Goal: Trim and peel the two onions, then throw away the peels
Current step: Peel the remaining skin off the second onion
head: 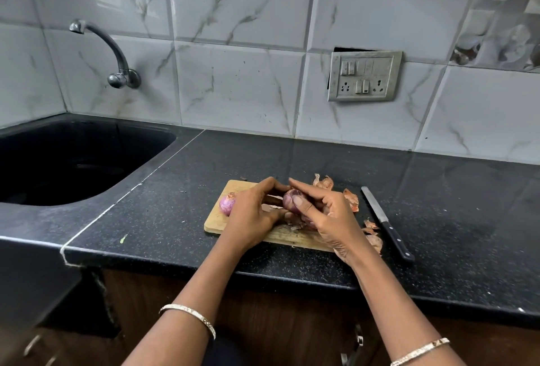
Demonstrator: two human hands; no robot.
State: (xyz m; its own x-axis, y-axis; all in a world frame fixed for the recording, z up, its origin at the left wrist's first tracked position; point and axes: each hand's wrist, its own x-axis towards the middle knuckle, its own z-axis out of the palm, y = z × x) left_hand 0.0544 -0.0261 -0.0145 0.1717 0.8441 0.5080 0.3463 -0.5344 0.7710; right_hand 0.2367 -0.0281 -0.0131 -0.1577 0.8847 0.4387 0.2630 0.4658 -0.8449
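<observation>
— What took up most of the view?
— The black countertop [292, 161]. The dark sink [140, 143] was sunk into it at nine o'clock. Its bowl was too dark to read, and the frame cut off its left side.
— And the work itself?
— It was on the wooden cutting board [216, 219], near the counter's front edge. Both hands covered its middle, so much of its surface was hidden.
— How were the hands?
— The left hand [251, 213] curled round the held onion [292, 199] from nine o'clock. The right hand [327, 213] gripped it from three o'clock, thumb laid across the purple skin. Only a patch showed between the fingers, so I could not tell how much skin remained.
— The knife?
— The knife [385, 222] lay on the counter at three o'clock of the board, apart from both hands, with its black handle toward six.
— The other onion?
— The second onion [227, 204] sat on the board at nine o'clock, partly hidden behind the left hand.
— Peels?
— The peels [350, 199] lay scattered from one to four o'clock of the board, some behind the right wrist.
</observation>
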